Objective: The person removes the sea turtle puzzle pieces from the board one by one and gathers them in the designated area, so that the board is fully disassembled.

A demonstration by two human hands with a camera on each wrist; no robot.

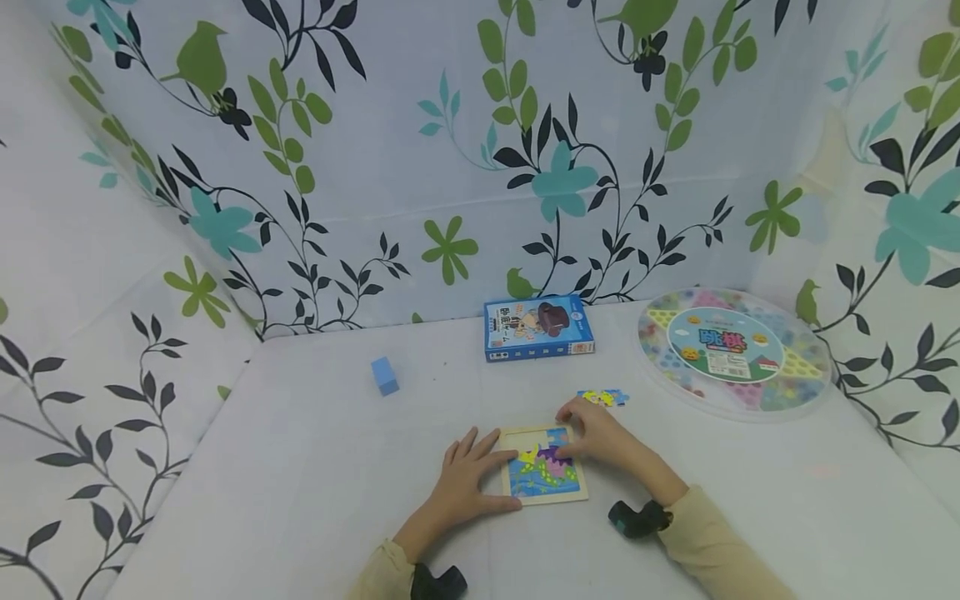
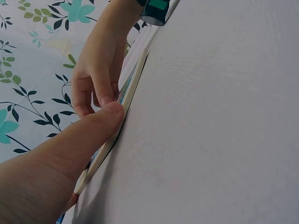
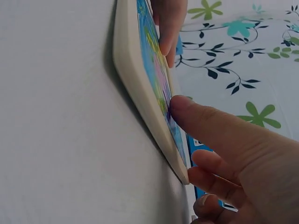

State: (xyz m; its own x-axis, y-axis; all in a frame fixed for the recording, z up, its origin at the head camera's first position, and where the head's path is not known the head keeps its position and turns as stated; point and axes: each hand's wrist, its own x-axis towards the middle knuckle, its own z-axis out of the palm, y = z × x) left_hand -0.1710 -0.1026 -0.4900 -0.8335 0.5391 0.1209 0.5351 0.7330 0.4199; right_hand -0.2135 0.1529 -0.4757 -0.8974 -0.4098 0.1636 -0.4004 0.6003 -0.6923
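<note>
A small wooden-framed jigsaw puzzle [image 1: 543,498] lies on the white table, with blue, yellow, pink and purple pieces in it. Bare wood shows at its upper left. My left hand [image 1: 465,482] steadies the frame from the left, its thumb [image 2: 105,119] at the lower left and a finger reaching over the left edge. My right hand [image 1: 600,435] is at the right side. Its thumb [image 3: 201,114] presses on the picture near a purple piece [image 1: 553,456], while the other fingers bend beside the upper right corner. Loose puzzle pieces [image 1: 603,397] lie just beyond the right hand.
A blue box [image 1: 538,329] lies at the back near the patterned cloth. To its left is a small blue block [image 1: 385,377]. A round, clear-covered board game [image 1: 735,350] lies at the back right. Dark wrist cameras [image 1: 637,520] sit on both wrists.
</note>
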